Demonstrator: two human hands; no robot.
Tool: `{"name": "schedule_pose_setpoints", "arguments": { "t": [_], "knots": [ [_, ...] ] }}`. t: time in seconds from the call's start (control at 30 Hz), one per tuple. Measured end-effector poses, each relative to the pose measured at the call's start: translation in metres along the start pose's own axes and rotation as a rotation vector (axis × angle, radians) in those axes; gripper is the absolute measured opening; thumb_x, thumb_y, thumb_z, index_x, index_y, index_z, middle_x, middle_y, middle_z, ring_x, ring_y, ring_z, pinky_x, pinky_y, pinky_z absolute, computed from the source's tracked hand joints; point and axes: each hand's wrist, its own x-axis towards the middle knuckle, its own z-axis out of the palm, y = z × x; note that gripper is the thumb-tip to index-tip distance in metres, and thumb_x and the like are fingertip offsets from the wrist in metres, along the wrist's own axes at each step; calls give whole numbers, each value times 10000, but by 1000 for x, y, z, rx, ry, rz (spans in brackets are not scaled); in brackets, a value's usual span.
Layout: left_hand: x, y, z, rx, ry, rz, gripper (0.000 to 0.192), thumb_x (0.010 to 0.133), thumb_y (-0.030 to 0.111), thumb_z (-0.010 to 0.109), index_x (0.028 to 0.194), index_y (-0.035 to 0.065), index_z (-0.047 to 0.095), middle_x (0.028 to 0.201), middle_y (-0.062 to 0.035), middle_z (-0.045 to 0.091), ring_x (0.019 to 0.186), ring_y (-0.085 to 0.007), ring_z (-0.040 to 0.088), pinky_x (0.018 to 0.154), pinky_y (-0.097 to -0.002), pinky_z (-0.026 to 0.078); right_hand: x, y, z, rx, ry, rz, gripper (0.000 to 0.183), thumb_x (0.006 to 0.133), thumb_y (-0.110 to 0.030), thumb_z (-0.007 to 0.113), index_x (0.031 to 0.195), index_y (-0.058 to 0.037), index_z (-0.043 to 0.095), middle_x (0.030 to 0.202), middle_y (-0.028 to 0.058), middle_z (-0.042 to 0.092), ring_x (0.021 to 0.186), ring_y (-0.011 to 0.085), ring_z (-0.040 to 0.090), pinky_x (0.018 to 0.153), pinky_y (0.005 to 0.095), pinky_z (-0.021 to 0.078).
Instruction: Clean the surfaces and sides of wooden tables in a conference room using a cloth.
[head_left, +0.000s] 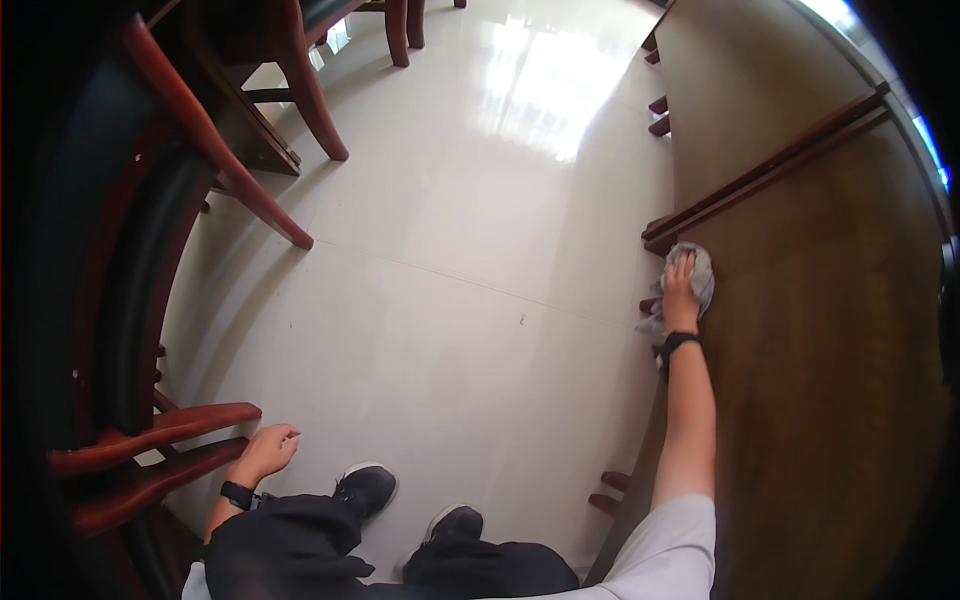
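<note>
With the fingers spread over a grey cloth (703, 275), my right hand (681, 296) presses it on the lower edge of a large dark brown wooden panel (810, 360) on the right. Part of the cloth hangs down past that edge. Low on the left, my left hand (266, 454) holds nothing and has its fingers loosely curled, close to the tips of two red-brown wooden chair parts (202, 420). Both wrists wear black bands.
Red-brown wooden chairs with black padding (142, 285) line the left side. A chair leg (322, 124) stands farther up. Short wooden feet (615, 480) stick out beneath the panel. Pale glossy floor tiles (450, 345) lie between, with my black shoes (367, 487) on them.
</note>
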Motion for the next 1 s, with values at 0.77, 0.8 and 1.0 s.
{"name": "schedule_pose_setpoints", "arguments": {
  "t": [0.77, 0.8, 1.0],
  "knots": [
    [95, 29, 34, 233, -100, 575, 262, 918, 175, 592, 1117, 20, 661, 1098, -189, 685, 1021, -367, 648, 904, -424, 510, -580, -5, -308, 541, -638, -90, 399, 898, -110, 484, 1289, -32, 495, 1572, 147, 318, 1479, 275, 274, 1169, 405, 298],
    [93, 30, 32, 239, -118, 580, 262, 918, 175, 592, 1117, 20, 661, 1098, -189, 685, 1021, -367, 648, 904, -424, 510, -610, -7, -321, 545, -657, -85, 399, 898, -110, 484, 1289, -32, 495, 1572, 147, 318, 1479, 275, 274, 1169, 405, 298],
    [114, 34, 31, 299, -106, 625, 272, 925, 196, 595, 1133, 29, 650, 1138, -186, 672, 1070, -377, 622, 933, -432, 495, -726, -12, -369, 1124, -933, 59, 496, 882, 1, 444, 1377, -11, 418, 1618, 165, 203, 1520, 269, 155, 1173, 305, 288]
  ]
}}
